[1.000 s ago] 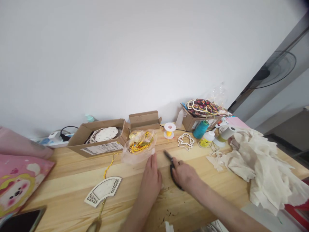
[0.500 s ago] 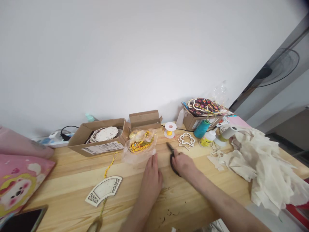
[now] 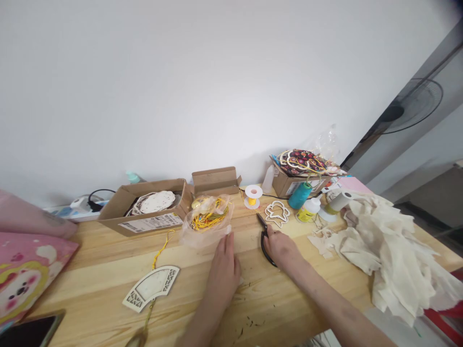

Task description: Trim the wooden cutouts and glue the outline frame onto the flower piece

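Black-handled scissors [image 3: 265,238] lie low over the wooden table, their blades pointing away from me. My right hand [image 3: 282,246] is closed around one side of their handles. My left hand [image 3: 224,265] rests palm down on the wood with fingers stretched forward, holding nothing that I can see. Its fingertips reach the near edge of a clear plastic bag [image 3: 188,235] containing yellow cords [image 3: 208,220]. Left of that hand lies a fan-shaped wooden ornament [image 3: 152,286] with a yellow cord and a tassel. Beyond the scissors are a flower-shaped wooden cutout [image 3: 278,220] and a spool of yellow thread [image 3: 252,201].
An open cardboard box [image 3: 144,225] holds pale discs. At the back right stand a filled box [image 3: 289,185], a teal thread cone [image 3: 299,195] and a glue bottle [image 3: 308,210]. Crumpled cream cloth [image 3: 383,241] covers the right side. A phone [image 3: 31,332] lies front left.
My right hand has moved slightly right with the scissors, away from my left hand. The left hand stays flat in nearly the same place. The whole view has shifted a little.
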Demonstrator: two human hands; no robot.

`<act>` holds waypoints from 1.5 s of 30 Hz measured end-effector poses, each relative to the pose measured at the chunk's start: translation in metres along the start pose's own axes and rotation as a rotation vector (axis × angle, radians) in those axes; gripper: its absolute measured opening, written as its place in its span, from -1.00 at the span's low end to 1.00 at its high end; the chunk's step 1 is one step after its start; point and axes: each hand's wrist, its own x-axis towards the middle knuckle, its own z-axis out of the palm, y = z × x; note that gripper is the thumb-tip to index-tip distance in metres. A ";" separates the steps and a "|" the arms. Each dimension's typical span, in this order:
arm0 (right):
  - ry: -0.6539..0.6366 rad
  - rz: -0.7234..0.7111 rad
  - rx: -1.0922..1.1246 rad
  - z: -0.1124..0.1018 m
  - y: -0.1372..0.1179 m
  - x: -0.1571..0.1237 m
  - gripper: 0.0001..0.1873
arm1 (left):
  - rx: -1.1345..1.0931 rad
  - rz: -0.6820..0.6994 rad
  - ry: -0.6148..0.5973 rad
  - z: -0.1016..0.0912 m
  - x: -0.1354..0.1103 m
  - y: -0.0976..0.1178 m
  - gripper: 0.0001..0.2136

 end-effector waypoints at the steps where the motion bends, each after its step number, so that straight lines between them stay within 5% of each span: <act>1: 0.000 0.000 0.002 0.000 0.001 -0.001 -0.53 | 0.002 -0.001 -0.002 0.000 0.000 0.000 -0.51; 14: 0.002 -0.003 0.001 -0.006 0.032 -0.016 -0.55 | 0.035 0.009 -0.002 -0.002 0.000 0.000 -0.52; 18: -0.018 -0.122 0.029 -0.005 0.034 -0.023 -0.59 | 0.021 0.010 0.010 -0.002 0.000 0.001 -0.51; 22: -0.011 -0.038 0.004 0.000 0.036 -0.035 -0.57 | 0.011 0.011 0.013 -0.002 0.000 0.002 -0.52; 25: -0.041 -0.158 0.029 0.006 0.042 -0.044 -0.55 | 0.009 0.016 0.023 -0.002 0.000 0.001 -0.52; 28: -0.010 0.043 0.004 0.011 0.049 -0.051 -0.51 | 0.021 0.018 0.005 -0.002 0.000 0.002 -0.52; 33: -0.044 -0.046 0.007 0.013 0.048 -0.060 -0.52 | 0.022 0.022 -0.006 -0.003 0.000 0.001 -0.52; 35: -0.019 0.064 -0.009 0.013 0.047 -0.060 -0.55 | 0.017 0.024 -0.003 -0.002 0.000 0.001 -0.53; 39: -0.039 -0.130 0.006 0.012 0.052 -0.053 -0.53 | 0.020 0.020 0.008 -0.002 0.000 0.001 -0.53; 42: 0.004 0.025 -0.015 0.010 0.056 -0.043 -0.54 | 0.028 0.010 -0.012 -0.002 0.000 0.002 -0.53; 45: -0.008 -0.100 0.005 0.006 0.055 -0.033 -0.54 | 0.021 0.014 -0.011 -0.002 0.000 0.001 -0.52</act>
